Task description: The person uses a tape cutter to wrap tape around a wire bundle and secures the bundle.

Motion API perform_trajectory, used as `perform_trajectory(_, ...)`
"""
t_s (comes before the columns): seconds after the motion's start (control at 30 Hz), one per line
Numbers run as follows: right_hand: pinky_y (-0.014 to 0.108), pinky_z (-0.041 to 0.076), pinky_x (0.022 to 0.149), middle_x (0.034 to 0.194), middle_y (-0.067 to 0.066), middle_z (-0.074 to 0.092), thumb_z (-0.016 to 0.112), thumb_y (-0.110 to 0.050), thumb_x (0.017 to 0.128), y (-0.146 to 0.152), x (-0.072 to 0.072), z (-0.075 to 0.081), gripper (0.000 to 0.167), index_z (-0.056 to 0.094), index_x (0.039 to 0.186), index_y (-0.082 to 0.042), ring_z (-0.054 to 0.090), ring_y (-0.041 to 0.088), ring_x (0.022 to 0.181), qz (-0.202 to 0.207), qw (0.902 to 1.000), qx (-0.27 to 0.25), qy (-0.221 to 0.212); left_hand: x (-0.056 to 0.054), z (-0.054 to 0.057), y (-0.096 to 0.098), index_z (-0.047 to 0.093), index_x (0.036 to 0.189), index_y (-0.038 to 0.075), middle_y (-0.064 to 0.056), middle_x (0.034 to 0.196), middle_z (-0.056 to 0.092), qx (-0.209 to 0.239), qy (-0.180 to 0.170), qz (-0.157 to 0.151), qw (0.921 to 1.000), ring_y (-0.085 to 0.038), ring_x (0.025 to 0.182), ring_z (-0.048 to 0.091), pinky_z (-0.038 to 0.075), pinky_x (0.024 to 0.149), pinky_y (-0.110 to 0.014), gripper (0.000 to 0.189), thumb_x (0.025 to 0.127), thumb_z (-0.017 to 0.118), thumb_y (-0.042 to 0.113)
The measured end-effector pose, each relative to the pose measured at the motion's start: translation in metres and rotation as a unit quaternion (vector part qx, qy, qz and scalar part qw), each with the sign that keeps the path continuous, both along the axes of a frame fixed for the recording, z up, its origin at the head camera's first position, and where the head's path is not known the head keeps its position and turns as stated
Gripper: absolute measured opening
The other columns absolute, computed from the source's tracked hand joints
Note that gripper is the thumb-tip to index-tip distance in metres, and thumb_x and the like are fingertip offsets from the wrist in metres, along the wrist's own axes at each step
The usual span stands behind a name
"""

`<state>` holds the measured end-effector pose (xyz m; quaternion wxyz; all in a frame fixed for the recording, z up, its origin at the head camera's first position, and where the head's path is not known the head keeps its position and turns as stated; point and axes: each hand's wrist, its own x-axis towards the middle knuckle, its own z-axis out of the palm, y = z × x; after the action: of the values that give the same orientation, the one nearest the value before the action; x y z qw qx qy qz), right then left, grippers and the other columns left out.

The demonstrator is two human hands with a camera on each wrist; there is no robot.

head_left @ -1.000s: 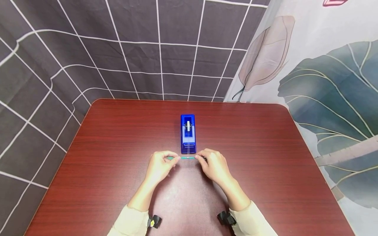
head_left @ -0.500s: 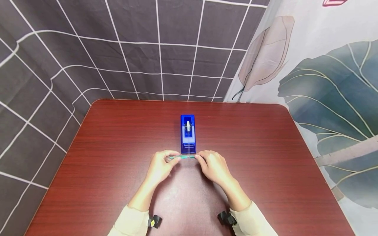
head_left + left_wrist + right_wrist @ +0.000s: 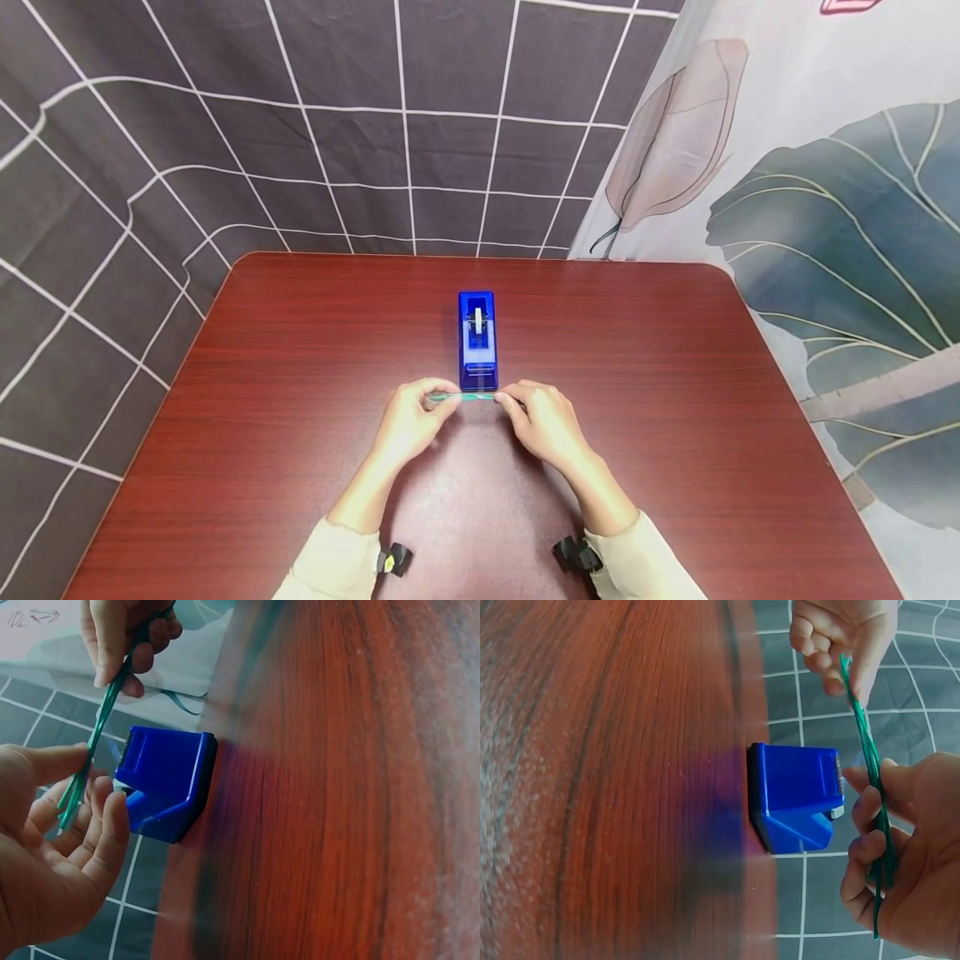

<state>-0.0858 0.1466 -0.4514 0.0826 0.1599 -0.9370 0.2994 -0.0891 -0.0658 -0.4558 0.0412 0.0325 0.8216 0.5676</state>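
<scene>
A bundle of thin, glossy green strips [image 3: 109, 705] stretches between both hands just in front of a blue tape dispenser [image 3: 477, 342]. My left hand [image 3: 408, 421] pinches one end between thumb and fingers, the strip ends showing past the thumb in the left wrist view. The right hand [image 3: 547, 421] pinches the other end, and in the right wrist view the strips [image 3: 870, 754] run on across its curled fingers. The bundle is level with the dispenser's cutting edge [image 3: 838, 771], where a bit of clear tape [image 3: 114, 744] shows faintly.
The dispenser, with a small tape roll [image 3: 478, 321] inside, stands lengthwise on a reddish-brown wooden table [image 3: 637, 375]. A dark grid-patterned curtain [image 3: 360, 142] hangs behind it, and a leaf-print curtain [image 3: 840, 250] hangs at the right.
Both hands stay in nearly the same place. The green bundle has shifted very slightly toward the dispenser, and the left fingertips have edged a little to the right.
</scene>
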Motion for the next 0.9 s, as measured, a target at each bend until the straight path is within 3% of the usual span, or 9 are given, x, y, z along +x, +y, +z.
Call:
perform_trajectory(0.1,0.044,0.052,0.064,0.076,-0.005,0.065,0.07,-0.017,0.096,0.001,-0.001,-0.001,0.011,0.077,0.087,-0.014,0.065,0.018,0.07,0.006,1.0,-0.006,0.004,-0.003,0.0,0.001,0.075,0.104,0.006,-0.012,0.076,0.072,-0.013,-0.006,0.002,0.9999,-0.026,0.052,0.065,0.052,0.046,-0.032,0.018,0.096,0.07,0.023)
perform_trajectory(0.2,0.042,0.05,0.062,0.073,-0.006,0.062,0.07,-0.016,0.095,0.001,-0.002,-0.002,0.011,0.076,0.086,-0.013,0.06,0.016,0.066,0.013,0.9999,-0.008,0.007,-0.006,-0.001,0.002,0.076,0.092,0.005,-0.004,0.069,0.069,-0.039,-0.001,0.004,0.9992,-0.015,0.055,0.058,0.049,0.054,-0.028,0.026,0.1,0.065,0.028)
perform_trajectory(0.4,0.04,0.048,0.059,0.071,-0.008,0.057,0.072,-0.015,0.094,0.001,-0.003,-0.003,0.01,0.076,0.086,-0.012,0.054,0.013,0.062,0.019,0.9997,-0.009,0.015,-0.009,-0.002,0.003,0.07,0.069,0.002,-0.001,0.061,0.066,-0.067,0.009,0.009,0.9976,-0.011,0.053,0.041,0.041,0.06,-0.03,0.04,0.1,0.063,0.028)
perform_trajectory(0.9,0.037,0.051,0.061,0.076,-0.005,0.064,0.075,-0.015,0.092,0.001,-0.003,-0.006,0.005,0.079,0.092,-0.012,0.061,0.013,0.066,0.026,0.9991,0.004,0.034,-0.011,-0.006,0.003,0.078,0.082,0.004,0.002,0.062,0.068,-0.047,-0.009,0.024,0.9985,-0.008,0.056,0.044,0.037,0.056,-0.026,0.026,0.095,0.071,0.025)
